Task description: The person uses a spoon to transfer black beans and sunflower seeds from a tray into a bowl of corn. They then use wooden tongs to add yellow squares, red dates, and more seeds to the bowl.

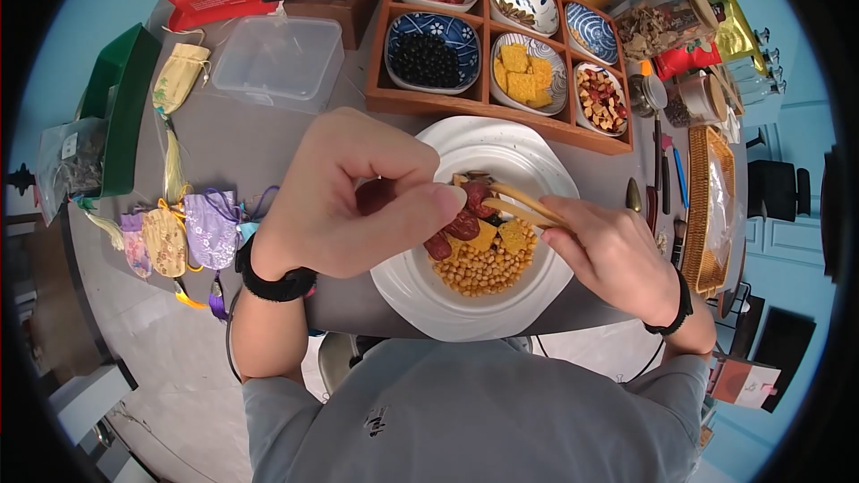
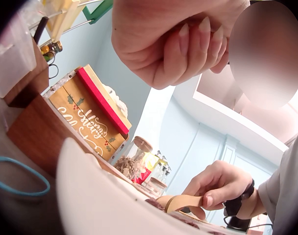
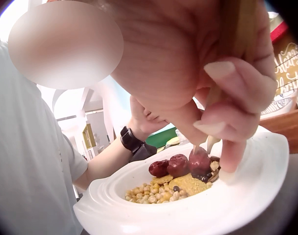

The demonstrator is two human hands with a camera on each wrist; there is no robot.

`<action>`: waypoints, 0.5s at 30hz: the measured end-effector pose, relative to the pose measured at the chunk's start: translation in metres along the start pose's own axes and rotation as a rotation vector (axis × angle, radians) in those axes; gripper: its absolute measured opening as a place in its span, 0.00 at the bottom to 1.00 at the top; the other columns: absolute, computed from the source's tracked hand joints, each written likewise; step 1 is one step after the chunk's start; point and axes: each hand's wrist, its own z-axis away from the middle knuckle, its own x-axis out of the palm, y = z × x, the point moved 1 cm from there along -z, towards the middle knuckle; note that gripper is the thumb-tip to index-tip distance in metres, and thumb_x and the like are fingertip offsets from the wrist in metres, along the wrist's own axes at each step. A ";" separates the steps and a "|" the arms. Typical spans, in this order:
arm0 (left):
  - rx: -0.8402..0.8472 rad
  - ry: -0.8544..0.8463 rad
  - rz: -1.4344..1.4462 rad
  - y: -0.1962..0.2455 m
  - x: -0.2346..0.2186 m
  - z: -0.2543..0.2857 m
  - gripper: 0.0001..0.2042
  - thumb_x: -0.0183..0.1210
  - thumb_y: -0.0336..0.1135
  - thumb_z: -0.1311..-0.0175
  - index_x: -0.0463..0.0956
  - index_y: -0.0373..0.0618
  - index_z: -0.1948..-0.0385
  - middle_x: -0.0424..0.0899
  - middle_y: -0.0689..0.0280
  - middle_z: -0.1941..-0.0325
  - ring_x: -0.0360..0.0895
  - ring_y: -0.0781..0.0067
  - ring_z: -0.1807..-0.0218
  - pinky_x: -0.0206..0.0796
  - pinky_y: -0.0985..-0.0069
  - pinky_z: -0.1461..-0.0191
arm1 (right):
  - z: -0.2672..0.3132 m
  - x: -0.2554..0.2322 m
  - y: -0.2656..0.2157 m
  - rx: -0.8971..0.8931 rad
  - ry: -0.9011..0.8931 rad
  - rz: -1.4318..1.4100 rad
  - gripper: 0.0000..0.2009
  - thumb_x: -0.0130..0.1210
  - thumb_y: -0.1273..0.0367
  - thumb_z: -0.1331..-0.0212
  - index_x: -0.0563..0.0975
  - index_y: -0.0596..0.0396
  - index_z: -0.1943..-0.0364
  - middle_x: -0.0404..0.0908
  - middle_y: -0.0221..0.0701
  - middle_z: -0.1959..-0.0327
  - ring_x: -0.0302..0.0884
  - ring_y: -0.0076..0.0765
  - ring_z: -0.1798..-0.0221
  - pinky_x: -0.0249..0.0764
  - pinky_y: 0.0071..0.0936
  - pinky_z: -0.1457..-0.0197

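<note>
My right hand grips light wooden tongs. Their tips are at a red date at the bowl's far side. Several other dates lie beside it in the white bowl, with chickpea-like yellow beans, yellow crumbly squares and a few dark beans. My left hand is raised over the bowl's left side, its fingers curled into the palm; no object shows in it. In the head view its thumb overlaps the dates.
Behind the bowl, a wooden compartment box holds small dishes of dates, black beans, yellow squares and chopped pieces. A clear plastic box and embroidered pouches lie left. Jars, pens and a wicker tray stand right.
</note>
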 end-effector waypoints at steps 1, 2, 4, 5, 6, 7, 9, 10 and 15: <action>-0.002 -0.002 0.001 0.000 0.000 0.000 0.16 0.60 0.29 0.46 0.63 0.40 0.89 0.66 0.67 0.88 0.59 0.75 0.85 0.46 0.74 0.79 | 0.000 0.000 0.000 -0.004 -0.005 0.012 0.13 0.60 0.69 0.34 0.77 0.63 0.50 0.84 0.45 0.68 0.82 0.57 0.69 0.78 0.45 0.67; -0.004 -0.003 0.002 0.000 0.000 0.000 0.16 0.60 0.29 0.45 0.63 0.40 0.89 0.66 0.67 0.88 0.60 0.75 0.85 0.46 0.74 0.79 | -0.001 0.000 0.000 -0.003 -0.008 0.017 0.13 0.60 0.69 0.34 0.77 0.63 0.51 0.84 0.45 0.69 0.82 0.57 0.70 0.78 0.45 0.68; -0.001 -0.008 0.004 0.000 0.000 0.000 0.16 0.60 0.29 0.45 0.63 0.40 0.89 0.66 0.67 0.88 0.59 0.75 0.85 0.46 0.74 0.79 | -0.003 0.000 0.000 -0.002 -0.014 0.027 0.12 0.60 0.69 0.34 0.78 0.62 0.53 0.84 0.44 0.69 0.82 0.57 0.70 0.78 0.45 0.69; 0.001 -0.009 0.004 0.000 -0.001 0.000 0.16 0.60 0.29 0.45 0.63 0.40 0.89 0.66 0.67 0.88 0.59 0.75 0.85 0.45 0.74 0.79 | -0.003 0.000 -0.001 0.002 -0.015 0.027 0.11 0.60 0.69 0.34 0.78 0.61 0.54 0.84 0.44 0.70 0.82 0.57 0.70 0.77 0.45 0.69; 0.001 -0.009 0.002 0.001 -0.001 0.000 0.16 0.60 0.29 0.45 0.63 0.40 0.89 0.66 0.67 0.88 0.59 0.75 0.85 0.45 0.74 0.79 | -0.004 0.000 -0.001 0.005 -0.017 0.027 0.10 0.60 0.69 0.34 0.77 0.61 0.54 0.84 0.43 0.70 0.82 0.57 0.70 0.77 0.45 0.69; 0.000 -0.009 0.001 0.001 -0.001 0.000 0.16 0.60 0.29 0.45 0.63 0.41 0.89 0.66 0.67 0.88 0.59 0.75 0.86 0.45 0.74 0.79 | -0.004 0.001 -0.002 0.009 -0.018 0.027 0.10 0.59 0.69 0.34 0.77 0.60 0.55 0.84 0.43 0.71 0.82 0.57 0.70 0.76 0.46 0.70; 0.009 -0.012 -0.007 0.001 -0.001 0.000 0.16 0.60 0.29 0.45 0.62 0.41 0.89 0.65 0.67 0.88 0.59 0.75 0.86 0.45 0.74 0.79 | -0.005 0.000 -0.003 0.016 -0.028 0.021 0.09 0.59 0.69 0.34 0.77 0.59 0.56 0.84 0.43 0.71 0.82 0.57 0.71 0.76 0.46 0.70; 0.018 -0.015 -0.014 0.000 -0.001 -0.001 0.16 0.60 0.29 0.45 0.62 0.41 0.89 0.65 0.67 0.88 0.59 0.74 0.86 0.45 0.73 0.79 | -0.006 0.000 -0.003 0.020 -0.033 0.018 0.08 0.59 0.69 0.33 0.77 0.59 0.57 0.83 0.42 0.72 0.81 0.57 0.71 0.76 0.46 0.70; 0.027 0.000 -0.014 0.000 0.000 0.000 0.17 0.60 0.29 0.46 0.61 0.42 0.89 0.64 0.68 0.88 0.58 0.74 0.86 0.44 0.73 0.79 | -0.005 0.001 -0.003 0.031 -0.012 -0.006 0.06 0.59 0.70 0.33 0.77 0.58 0.59 0.83 0.42 0.73 0.81 0.57 0.71 0.75 0.46 0.71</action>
